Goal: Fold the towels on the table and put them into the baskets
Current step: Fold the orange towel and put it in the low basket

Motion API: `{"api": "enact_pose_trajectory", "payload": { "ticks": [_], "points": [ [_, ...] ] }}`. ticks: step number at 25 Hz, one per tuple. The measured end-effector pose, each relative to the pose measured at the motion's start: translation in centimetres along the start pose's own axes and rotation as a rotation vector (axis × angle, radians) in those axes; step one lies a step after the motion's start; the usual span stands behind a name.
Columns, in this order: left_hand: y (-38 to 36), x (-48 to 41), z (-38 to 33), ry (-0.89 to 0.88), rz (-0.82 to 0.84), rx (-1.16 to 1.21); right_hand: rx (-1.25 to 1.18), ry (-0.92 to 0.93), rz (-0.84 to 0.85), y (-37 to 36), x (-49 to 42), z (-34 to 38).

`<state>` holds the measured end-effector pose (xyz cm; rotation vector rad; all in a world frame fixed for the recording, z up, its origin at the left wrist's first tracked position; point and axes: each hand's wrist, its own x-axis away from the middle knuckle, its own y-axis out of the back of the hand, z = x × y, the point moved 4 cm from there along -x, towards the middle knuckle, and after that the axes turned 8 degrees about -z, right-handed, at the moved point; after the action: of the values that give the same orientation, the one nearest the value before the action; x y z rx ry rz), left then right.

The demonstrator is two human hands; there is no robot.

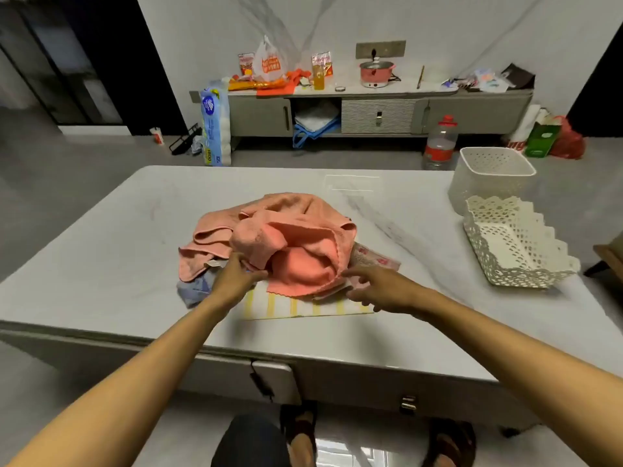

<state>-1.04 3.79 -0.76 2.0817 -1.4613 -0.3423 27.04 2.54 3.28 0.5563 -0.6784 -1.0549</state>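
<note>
A heap of salmon-pink towels (286, 230) lies crumpled in the middle of the white marble table (101, 264). Under its near edge show a yellow-striped white towel (303, 306), a blue-grey cloth (194, 289) and a pink patterned cloth (374, 259). My left hand (236, 276) rests at the heap's near left edge, fingers touching the pink fabric. My right hand (374, 284) hovers at the near right edge, fingers spread, holding nothing. A low lacy white basket (519, 244) and a taller perforated white basket (488, 176) stand at the table's right side, both with nothing in them.
Beyond the table a low grey cabinet (377, 112) carries bags, a bottle and a pink cooker. A large water bottle (440, 143) and a tissue pack (215, 126) stand on the floor. My sandalled feet (448, 443) show under the near table edge.
</note>
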Motion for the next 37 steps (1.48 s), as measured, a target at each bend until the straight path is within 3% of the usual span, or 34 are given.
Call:
{"api": "enact_pose_trajectory", "payload": {
  "ticks": [4,8,12,15,18,22,26,30,33,37],
  "points": [
    [-2.6,-5.5,1.7,-0.001,-0.132,-0.067,0.098,0.041,-0.045,-3.0,-7.4,-1.6],
    [-2.1,-8.9,2.8,-0.101,-0.339,-0.188,0.012,0.033,-0.373,-2.9,-10.2,-2.4],
    [1.4,-7.1,-2.4,-0.116,-0.476,0.106,-0.357,-0.030,-0.585,1.1,-8.9,-0.2],
    [5.6,-4.5,-9.0,-0.163,-0.503,0.374,-0.583,0.081,-0.675,6.1,-5.4,3.9],
    [9.3,0.1,-15.9,-0.296,-0.533,0.424,-0.699,0.203,-0.737,11.6,-0.1,7.8],
    [11.1,7.3,-21.3,-0.407,-0.306,0.380,-0.836,0.275,-0.745,16.8,8.6,9.9],
    [8.9,11.2,-21.9,-0.247,0.106,0.370,-0.953,0.273,-0.672,18.1,14.1,8.4],
    [4.4,10.3,-20.6,-0.091,0.388,0.429,-0.849,0.125,-0.673,17.1,13.1,2.8],
    [-0.4,7.0,-18.0,-0.054,0.435,0.497,-0.689,-0.019,-0.722,16.1,9.6,-2.4],
    [-9.3,3.0,-11.5,-0.013,0.247,0.455,-0.419,-0.243,-0.708,10.4,4.2,-11.1]
  ]
}}
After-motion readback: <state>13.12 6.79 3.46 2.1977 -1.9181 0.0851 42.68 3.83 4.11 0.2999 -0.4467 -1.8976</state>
